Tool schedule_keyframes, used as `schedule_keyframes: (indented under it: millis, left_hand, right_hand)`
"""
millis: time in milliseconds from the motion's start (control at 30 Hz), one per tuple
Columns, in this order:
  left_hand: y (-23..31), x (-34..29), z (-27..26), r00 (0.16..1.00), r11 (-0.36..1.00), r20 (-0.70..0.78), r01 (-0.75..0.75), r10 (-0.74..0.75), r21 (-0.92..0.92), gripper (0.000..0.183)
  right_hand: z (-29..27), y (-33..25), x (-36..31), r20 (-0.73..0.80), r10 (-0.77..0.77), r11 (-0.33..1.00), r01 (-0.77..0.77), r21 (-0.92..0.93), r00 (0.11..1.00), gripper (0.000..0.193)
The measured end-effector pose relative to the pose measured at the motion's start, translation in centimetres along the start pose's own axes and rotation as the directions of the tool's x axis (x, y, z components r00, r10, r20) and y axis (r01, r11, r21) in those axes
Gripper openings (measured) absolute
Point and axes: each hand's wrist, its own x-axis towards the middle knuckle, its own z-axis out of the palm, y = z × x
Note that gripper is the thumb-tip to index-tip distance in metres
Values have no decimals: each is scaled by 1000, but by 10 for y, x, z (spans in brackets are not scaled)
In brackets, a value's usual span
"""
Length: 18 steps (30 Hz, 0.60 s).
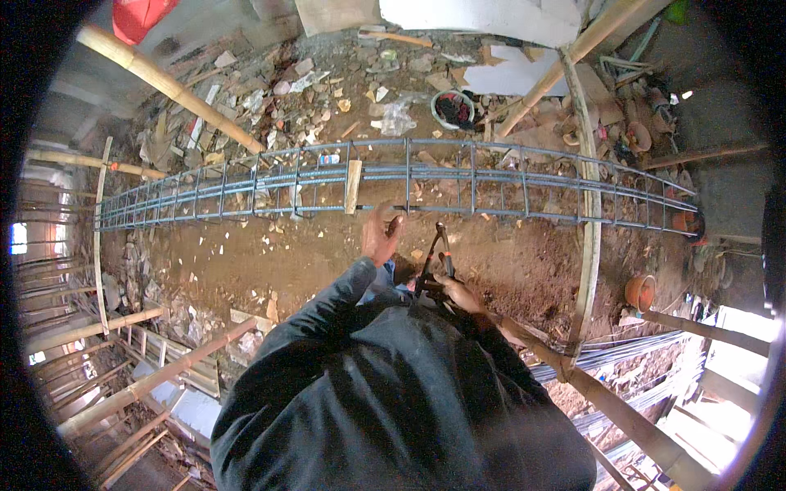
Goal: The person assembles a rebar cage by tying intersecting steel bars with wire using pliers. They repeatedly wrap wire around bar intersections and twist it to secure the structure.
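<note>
A long rebar cage [442,173] of thin longitudinal bars and square stirrups stretches left to right in front of me. My left hand [381,234] is at its near lower bar, fingers curled beside a stirrup; whatever they pinch, if anything, is too small to make out. Nearer my body, my right hand [460,293] is closed around the handles of long-handled pincers [429,260], black with orange marks. The pincers' head points toward the cage, just short of the near bar. A short wooden piece [353,186] stands across the cage's bars, left of my left hand.
Bamboo poles [176,88] slant in from several sides, and a pale timber [591,196] crosses under the cage at right. Rubble and scraps [327,90] cover the far ground. A round tub [453,109], an orange bucket [639,291] and bundled steel bars [630,352] lie around.
</note>
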Motion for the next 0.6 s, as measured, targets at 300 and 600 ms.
schedule_keyframes:
  millis: [300, 600]
  left_hand:
    - [-27, 58, 43, 977, 985, 127, 170, -174, 41, 30]
    - [-30, 65, 34, 975, 987, 213, 34, -68, 158, 32]
  right_hand:
    - [-13, -19, -34, -136, -105, 994, 99, -55, 985, 35]
    - [-74, 13, -15, -247, -528, 466, 34, -884, 812, 50]
